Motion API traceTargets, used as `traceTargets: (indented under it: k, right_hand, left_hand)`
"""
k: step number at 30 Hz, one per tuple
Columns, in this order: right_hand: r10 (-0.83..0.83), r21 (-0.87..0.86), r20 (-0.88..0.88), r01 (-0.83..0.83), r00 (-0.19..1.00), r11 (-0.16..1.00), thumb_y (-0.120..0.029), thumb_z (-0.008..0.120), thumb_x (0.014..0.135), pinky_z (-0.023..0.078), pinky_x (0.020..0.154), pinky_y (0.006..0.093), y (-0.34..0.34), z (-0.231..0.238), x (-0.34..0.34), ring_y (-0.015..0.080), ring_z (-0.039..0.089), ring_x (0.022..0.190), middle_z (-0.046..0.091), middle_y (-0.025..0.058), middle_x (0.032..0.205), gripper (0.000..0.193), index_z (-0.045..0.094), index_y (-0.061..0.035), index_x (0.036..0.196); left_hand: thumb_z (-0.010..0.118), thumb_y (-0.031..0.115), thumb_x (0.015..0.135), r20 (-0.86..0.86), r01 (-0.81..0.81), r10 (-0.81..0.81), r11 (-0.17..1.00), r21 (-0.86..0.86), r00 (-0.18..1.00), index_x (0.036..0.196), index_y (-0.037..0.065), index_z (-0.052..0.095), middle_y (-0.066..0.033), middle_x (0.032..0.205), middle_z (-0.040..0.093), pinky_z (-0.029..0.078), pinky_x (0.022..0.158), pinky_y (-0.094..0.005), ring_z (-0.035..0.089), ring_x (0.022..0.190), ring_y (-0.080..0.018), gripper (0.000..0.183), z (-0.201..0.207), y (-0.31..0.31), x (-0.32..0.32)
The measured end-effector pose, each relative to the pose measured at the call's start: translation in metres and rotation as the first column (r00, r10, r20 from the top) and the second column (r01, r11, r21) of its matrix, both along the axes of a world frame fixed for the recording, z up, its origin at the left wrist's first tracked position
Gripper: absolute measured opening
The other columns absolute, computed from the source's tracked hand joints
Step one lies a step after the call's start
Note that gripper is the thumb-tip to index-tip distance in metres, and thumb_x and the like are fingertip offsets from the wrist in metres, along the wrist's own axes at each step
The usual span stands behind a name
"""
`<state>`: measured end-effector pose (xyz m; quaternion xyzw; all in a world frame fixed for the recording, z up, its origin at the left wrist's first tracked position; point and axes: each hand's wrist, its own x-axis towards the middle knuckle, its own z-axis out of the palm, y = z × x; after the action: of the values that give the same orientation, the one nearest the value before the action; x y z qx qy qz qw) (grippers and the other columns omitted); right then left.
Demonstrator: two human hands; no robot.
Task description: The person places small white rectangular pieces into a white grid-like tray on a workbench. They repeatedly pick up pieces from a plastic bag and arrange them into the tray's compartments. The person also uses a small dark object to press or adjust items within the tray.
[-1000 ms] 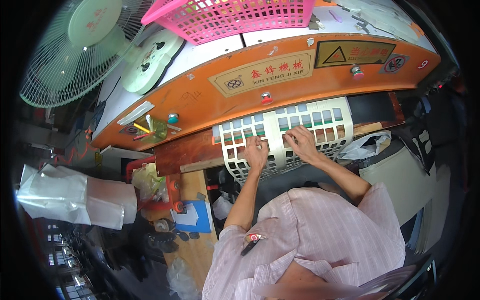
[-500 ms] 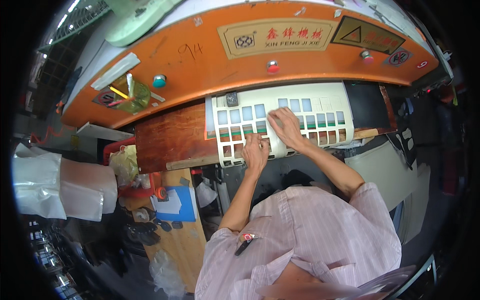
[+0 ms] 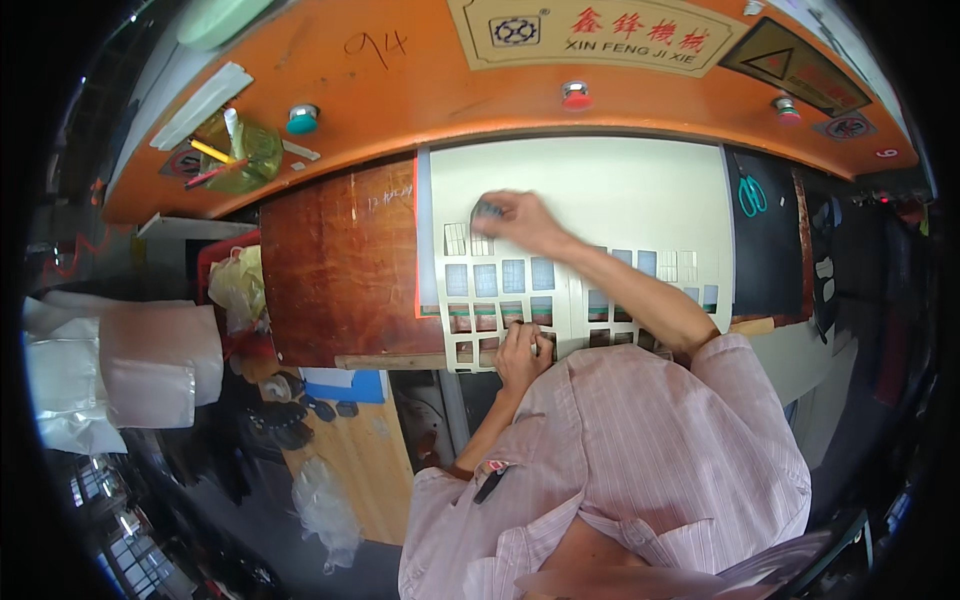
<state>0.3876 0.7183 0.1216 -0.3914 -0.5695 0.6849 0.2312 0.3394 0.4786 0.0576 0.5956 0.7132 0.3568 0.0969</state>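
A large cream sheet (image 3: 620, 190) with rows of rectangular cut-outs along its near part lies on the work surface. My right hand (image 3: 520, 222) reaches over its left part, slightly blurred, with fingers closed on a small dark block (image 3: 486, 212). The block is just above a pair of cut but still filled rectangles (image 3: 466, 240). My left hand (image 3: 524, 352) rests at the sheet's near edge among the open cut-outs, fingers curled; what they grip is hidden.
An orange machine front (image 3: 420, 110) with a green button (image 3: 303, 119) and red buttons (image 3: 576, 95) runs behind the sheet. To the left are a brown wooden board (image 3: 330, 270) and a pen holder (image 3: 255, 158). Teal scissors (image 3: 751, 196) lie on the dark surface at right.
The sheet has come nearer to me, showing more uncut surface. My right hand has moved left and picked up the dark block from the sheet. My left hand has moved slightly nearer. The view has shifted.
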Motion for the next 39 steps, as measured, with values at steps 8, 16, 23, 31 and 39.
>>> traceTargets:
  k: [8, 16, 23, 31, 39]
  right_hand:
    - [-0.028, 0.779, 0.174, -0.120, 0.984, 0.615, -0.027, 0.086, 0.082, 0.053, 0.097, 0.0410, -0.023, -0.002, 0.046, 0.0352, 0.058, 0.116, 0.063, 0.0184, 0.124, 0.065, 0.058, 0.0050, 0.131]
    - [-0.067, 0.780, 0.322, -0.225, 0.944, 0.584, -0.025, 0.085, 0.082, 0.052, 0.101, 0.0423, -0.028, -0.013, 0.030, 0.0364, 0.055, 0.120, 0.060, 0.0191, 0.131, 0.064, 0.058, 0.0053, 0.132]
    - [-0.342, 0.829, 0.108, 0.105, 0.933, 0.549, -0.019, 0.078, 0.092, 0.052, 0.100, 0.0435, -0.009, 0.010, 0.080, 0.0345, 0.060, 0.119, 0.064, 0.0204, 0.127, 0.044, 0.064, 0.0040, 0.127]
    - [-0.840, 0.581, -0.348, 0.799, 0.418, 0.157, -0.020, 0.067, 0.105, 0.048, 0.075, 0.0244, 0.073, 0.057, 0.257, 0.0065, 0.055, 0.080, 0.066, -0.0017, 0.089, 0.019, 0.069, -0.0008, 0.103]
    - [-0.799, 0.707, -0.259, 0.670, 0.544, 0.227, -0.024, 0.061, 0.109, 0.041, 0.068, 0.0233, 0.097, 0.097, 0.324, 0.0056, 0.046, 0.075, 0.053, -0.0034, 0.083, 0.025, 0.066, 0.0006, 0.106]
  left_hand:
    - [0.070, 0.004, 0.074, 0.004, -0.025, 0.025, 0.999, -0.035, 1.000, 0.084, 0.011, 0.065, -0.0059, 0.078, 0.055, 0.048, 0.049, -0.0376, 0.061, 0.056, -0.0250, 0.014, -0.003, -0.016, 0.002]
    - [0.069, 0.002, 0.075, 0.016, -0.013, 0.013, 1.000, -0.017, 1.000, 0.084, 0.009, 0.064, -0.0068, 0.078, 0.055, 0.047, 0.050, -0.0384, 0.061, 0.057, -0.0255, 0.012, 0.004, -0.001, 0.001]
    - [0.069, 0.005, 0.077, 0.025, -0.014, 0.013, 0.999, 0.036, 1.000, 0.084, 0.010, 0.064, -0.0064, 0.079, 0.055, 0.048, 0.052, -0.0413, 0.061, 0.060, -0.0271, 0.010, 0.004, 0.037, -0.001]
    - [0.065, 0.006, 0.080, 0.052, -0.030, 0.029, 0.999, 0.019, 0.998, 0.084, 0.007, 0.062, -0.0095, 0.082, 0.058, 0.049, 0.060, -0.0465, 0.063, 0.065, -0.0327, 0.005, 0.016, 0.106, -0.005]
    - [0.062, 0.006, 0.081, 0.103, -0.111, 0.109, 0.994, 0.010, 0.989, 0.087, 0.003, 0.065, -0.0133, 0.082, 0.060, 0.050, 0.066, -0.0454, 0.063, 0.072, -0.0333, 0.007, 0.029, 0.172, -0.003]
